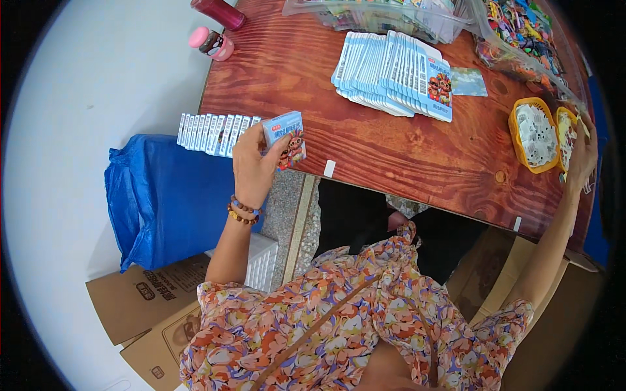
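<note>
My left hand point(251, 166), with bead bracelets at the wrist, is closed around a small blue and white card box point(284, 124) printed with cartoon figures. It holds the box at the right end of a row of similar boxes point(207, 133) standing along the table's left front edge. At the far right, my right hand point(585, 156) reaches over a yellow basket point(562, 116) of small pale pieces. Its fingers are bent together near a pale scrap, and what they hold is too small to name. Beside it stands another yellow basket point(516, 140) filled with white printed packets.
A fanned stack of blue and white cards point(391, 75) lies mid-table beside a pale blue card point(469, 82). Clear plastic bins point(450, 23) with colourful small items stand behind. A pink-lidded jar point(222, 47) is at the back left. A blue bag point(169, 202) and cardboard boxes point(140, 300) sit below.
</note>
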